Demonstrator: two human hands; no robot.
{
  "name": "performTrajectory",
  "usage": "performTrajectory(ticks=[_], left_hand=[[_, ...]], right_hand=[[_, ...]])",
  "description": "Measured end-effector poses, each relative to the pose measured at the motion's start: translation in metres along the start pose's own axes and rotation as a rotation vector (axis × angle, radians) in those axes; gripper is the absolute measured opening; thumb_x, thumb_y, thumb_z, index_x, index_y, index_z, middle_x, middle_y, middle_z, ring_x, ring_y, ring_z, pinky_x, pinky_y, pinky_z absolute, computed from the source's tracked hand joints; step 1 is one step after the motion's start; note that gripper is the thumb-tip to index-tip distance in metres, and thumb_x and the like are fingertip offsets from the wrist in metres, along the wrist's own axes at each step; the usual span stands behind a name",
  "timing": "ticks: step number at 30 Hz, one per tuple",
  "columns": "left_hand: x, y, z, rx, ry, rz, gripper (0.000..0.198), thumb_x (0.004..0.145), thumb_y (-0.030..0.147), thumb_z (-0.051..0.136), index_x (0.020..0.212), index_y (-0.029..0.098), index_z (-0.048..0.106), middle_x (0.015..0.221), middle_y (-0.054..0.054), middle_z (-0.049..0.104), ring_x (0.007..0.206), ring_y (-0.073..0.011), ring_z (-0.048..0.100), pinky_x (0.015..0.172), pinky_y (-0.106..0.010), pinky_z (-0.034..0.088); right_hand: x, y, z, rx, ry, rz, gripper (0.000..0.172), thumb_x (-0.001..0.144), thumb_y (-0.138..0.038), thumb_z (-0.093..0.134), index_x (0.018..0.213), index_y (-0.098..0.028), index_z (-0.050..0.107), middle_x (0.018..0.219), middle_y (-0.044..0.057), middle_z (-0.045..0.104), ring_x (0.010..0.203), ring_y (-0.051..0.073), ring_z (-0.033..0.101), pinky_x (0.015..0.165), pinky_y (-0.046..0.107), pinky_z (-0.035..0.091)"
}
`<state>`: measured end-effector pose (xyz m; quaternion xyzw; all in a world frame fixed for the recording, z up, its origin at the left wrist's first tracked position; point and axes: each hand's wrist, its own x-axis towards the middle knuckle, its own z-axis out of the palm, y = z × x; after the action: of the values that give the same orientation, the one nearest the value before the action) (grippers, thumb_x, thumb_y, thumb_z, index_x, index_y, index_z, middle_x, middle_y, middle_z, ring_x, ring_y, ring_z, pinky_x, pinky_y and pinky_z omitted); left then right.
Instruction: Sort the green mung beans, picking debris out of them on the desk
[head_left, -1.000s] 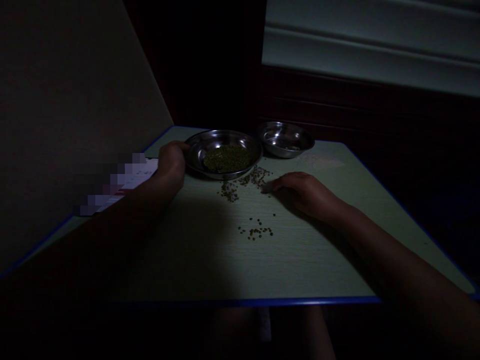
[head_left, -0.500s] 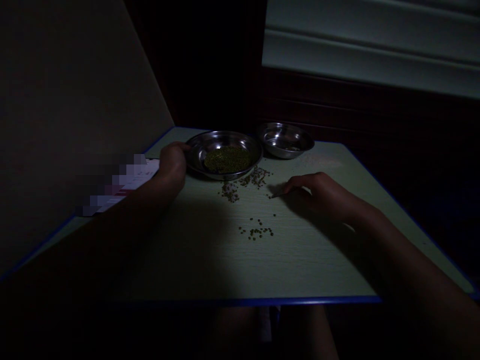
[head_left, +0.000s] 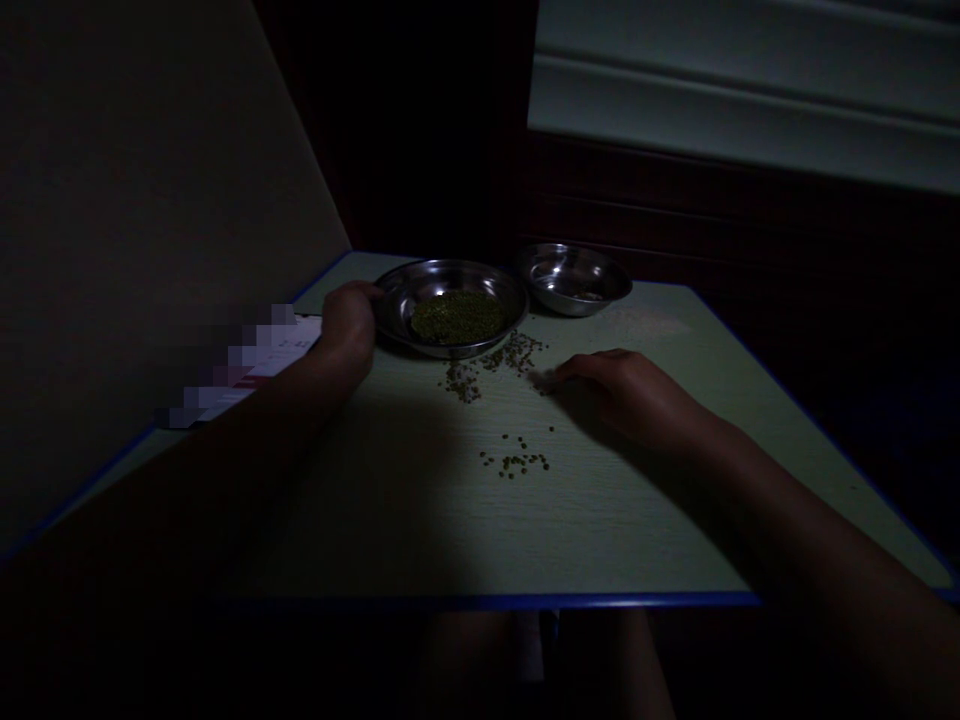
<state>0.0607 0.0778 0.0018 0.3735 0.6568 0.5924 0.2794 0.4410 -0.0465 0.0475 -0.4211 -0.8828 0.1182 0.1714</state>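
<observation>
Left hand (head_left: 346,322): fingers curled over the near-left rim of the steel dish (head_left: 397,290), bracing it.
Dish contents: green beans (head_left: 459,316), probably mung, heaped centrally.
Right hand (head_left: 628,388): palm down, fingertips drawn together at loose beans (head_left: 516,352) just near the dish; holding any is unclear.
Far right: smaller steel bowl (head_left: 600,272).

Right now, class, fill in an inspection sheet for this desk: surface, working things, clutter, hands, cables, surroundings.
Surface: pale desk with blue edge, dimly lit.
Working things: big dish holding green beans; loose beans scattered on the desk.
Clutter: small dish behind; paper at left.
Hands: left hand grips the big dish's rim; right hand rests on the desk, fingertips by the loose beans.
Cables: nothing seen.
Surroundings: wall left, dark panel behind.
</observation>
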Motion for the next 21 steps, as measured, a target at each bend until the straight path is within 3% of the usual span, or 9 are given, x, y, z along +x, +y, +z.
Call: performTrajectory(ticks=[5,12,16,21], left_hand=[[-0.017,0.017,0.004,-0.046,0.039,-0.067,0.018,0.070,0.012,0.062,0.081,0.027,0.061,0.111,-0.012,0.079,0.125,-0.0356,0.078,0.122,-0.049,0.061],[-0.020,0.016,0.001,-0.056,0.002,-0.038,0.016,0.078,0.011,0.061,0.088,0.023,0.066,0.111,-0.012,0.079,0.122,-0.0321,0.076,0.123,-0.045,0.059],[-0.021,0.017,0.001,-0.064,0.021,-0.054,0.016,0.080,0.010,0.061,0.088,0.023,0.063,0.112,-0.013,0.078,0.125,-0.0323,0.075,0.127,-0.048,0.057],[-0.013,0.008,0.001,-0.054,0.014,-0.023,0.011,0.076,0.019,0.069,0.084,0.027,0.066,0.102,-0.010,0.079,0.130,-0.0386,0.078,0.128,-0.054,0.062]], right_hand=[[-0.002,0.000,-0.005,0.000,-0.027,0.012,0.050,0.103,0.001,0.069,0.133,-0.027,0.097,0.122,0.011,0.100,0.111,0.035,0.096,0.101,0.045,0.072],[-0.006,-0.011,-0.018,-0.052,-0.111,0.043,0.039,0.110,-0.010,0.071,0.137,-0.023,0.096,0.120,0.013,0.100,0.105,0.032,0.095,0.091,0.039,0.066],[-0.009,-0.024,-0.026,-0.119,-0.174,0.097,0.051,0.106,-0.003,0.068,0.146,-0.021,0.095,0.122,0.015,0.100,0.103,0.032,0.095,0.089,0.037,0.062],[-0.015,-0.040,-0.029,-0.140,-0.231,0.098,0.049,0.110,-0.007,0.073,0.152,-0.021,0.094,0.128,0.016,0.100,0.108,0.033,0.097,0.090,0.038,0.065]])
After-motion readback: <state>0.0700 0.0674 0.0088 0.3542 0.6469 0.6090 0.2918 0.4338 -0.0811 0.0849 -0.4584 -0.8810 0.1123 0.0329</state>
